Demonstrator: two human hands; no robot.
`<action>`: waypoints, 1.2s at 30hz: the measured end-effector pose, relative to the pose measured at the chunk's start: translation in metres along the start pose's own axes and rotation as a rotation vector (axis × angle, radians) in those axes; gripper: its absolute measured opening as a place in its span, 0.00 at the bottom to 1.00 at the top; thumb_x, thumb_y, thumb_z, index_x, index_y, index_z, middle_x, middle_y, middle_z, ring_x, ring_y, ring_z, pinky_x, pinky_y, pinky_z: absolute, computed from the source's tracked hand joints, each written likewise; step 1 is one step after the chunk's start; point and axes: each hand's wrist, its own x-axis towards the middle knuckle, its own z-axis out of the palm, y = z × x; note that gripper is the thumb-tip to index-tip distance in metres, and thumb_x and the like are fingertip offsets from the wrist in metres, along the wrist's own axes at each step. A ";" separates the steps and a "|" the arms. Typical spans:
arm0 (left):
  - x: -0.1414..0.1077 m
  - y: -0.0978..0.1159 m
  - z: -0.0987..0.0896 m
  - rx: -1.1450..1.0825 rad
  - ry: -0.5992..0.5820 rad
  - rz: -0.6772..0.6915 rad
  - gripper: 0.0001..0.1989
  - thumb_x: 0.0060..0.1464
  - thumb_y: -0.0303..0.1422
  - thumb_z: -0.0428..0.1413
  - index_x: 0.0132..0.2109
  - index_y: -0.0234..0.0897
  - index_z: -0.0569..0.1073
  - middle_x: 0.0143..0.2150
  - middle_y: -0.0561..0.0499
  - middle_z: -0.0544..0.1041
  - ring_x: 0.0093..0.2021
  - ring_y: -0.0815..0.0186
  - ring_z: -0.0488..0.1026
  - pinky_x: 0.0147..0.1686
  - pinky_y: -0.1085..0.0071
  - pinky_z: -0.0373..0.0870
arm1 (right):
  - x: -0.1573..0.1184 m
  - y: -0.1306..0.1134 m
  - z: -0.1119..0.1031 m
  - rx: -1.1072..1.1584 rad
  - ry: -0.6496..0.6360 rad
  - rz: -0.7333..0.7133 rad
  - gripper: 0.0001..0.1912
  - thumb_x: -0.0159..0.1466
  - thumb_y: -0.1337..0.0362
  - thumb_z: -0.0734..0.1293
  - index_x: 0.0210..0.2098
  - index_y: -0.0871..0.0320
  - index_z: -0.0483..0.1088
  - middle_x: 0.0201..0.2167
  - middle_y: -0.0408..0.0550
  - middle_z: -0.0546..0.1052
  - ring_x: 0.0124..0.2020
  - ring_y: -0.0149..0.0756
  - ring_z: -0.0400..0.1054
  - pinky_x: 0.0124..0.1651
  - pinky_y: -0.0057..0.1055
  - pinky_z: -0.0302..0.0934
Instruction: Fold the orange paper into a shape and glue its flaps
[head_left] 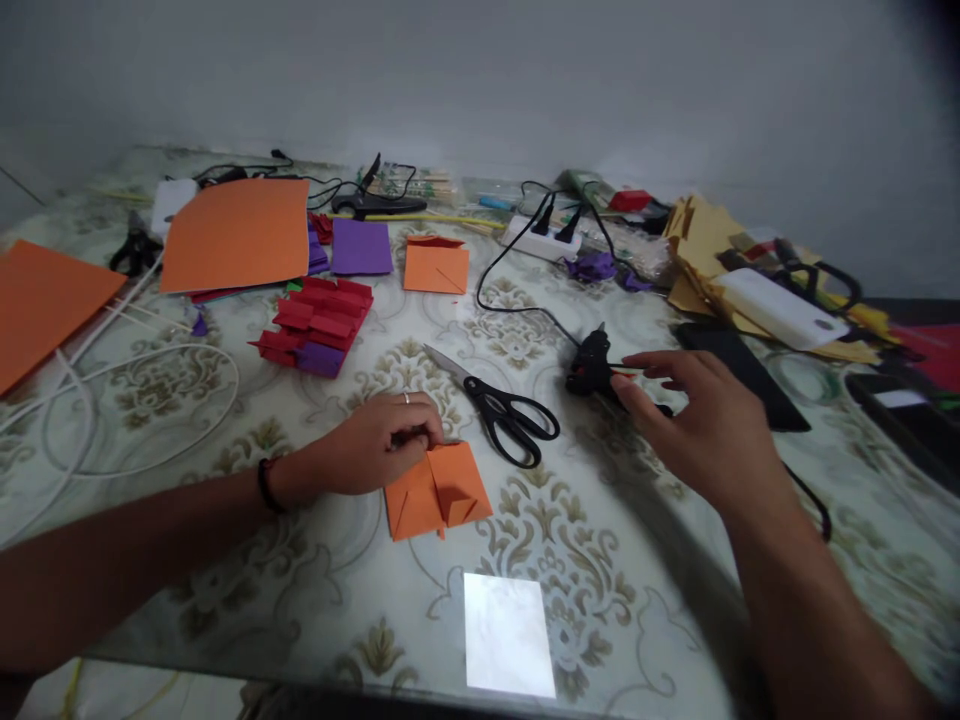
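Observation:
At the middle of the table, my left hand (382, 440) has its fingers closed on the top edge of a folded orange paper piece (450, 485) that lies flat. My right hand (697, 410) is beside a black glue gun (591, 362), thumb and forefinger apart near its rear end; whether they touch it is hard to tell. Between the two hands lie black-handled scissors (502, 408) with slightly parted blades. Behind my left hand rests a red and purple folded paper piece (319, 325).
Orange sheets (236, 235), a purple square (361, 247) and another folded orange piece (436, 268) lie farther back. A white power strip (541, 240) feeds black cords. White cable loops (232, 400) lie left. Yellow paper (701, 245) and a dark phone (742, 380) are right.

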 end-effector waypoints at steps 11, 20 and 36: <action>0.000 0.004 0.000 0.003 -0.047 -0.041 0.05 0.64 0.28 0.56 0.38 0.37 0.75 0.40 0.48 0.79 0.42 0.62 0.77 0.44 0.66 0.72 | -0.039 -0.071 -0.001 0.306 -0.454 -0.334 0.14 0.75 0.60 0.63 0.55 0.56 0.75 0.28 0.44 0.82 0.22 0.34 0.73 0.27 0.30 0.64; -0.001 -0.001 0.002 0.029 -0.086 -0.008 0.02 0.61 0.26 0.59 0.40 0.37 0.75 0.42 0.48 0.79 0.42 0.63 0.76 0.43 0.68 0.70 | -0.045 -0.078 0.014 0.250 -0.385 -0.598 0.15 0.76 0.65 0.61 0.54 0.58 0.77 0.37 0.53 0.81 0.36 0.42 0.75 0.40 0.37 0.70; -0.001 -0.003 0.007 0.040 -0.138 0.051 0.08 0.59 0.22 0.56 0.42 0.37 0.75 0.44 0.47 0.79 0.46 0.61 0.77 0.46 0.67 0.72 | -0.048 -0.086 0.023 0.278 -0.467 -0.760 0.16 0.77 0.58 0.64 0.55 0.57 0.78 0.54 0.58 0.79 0.58 0.53 0.68 0.58 0.51 0.63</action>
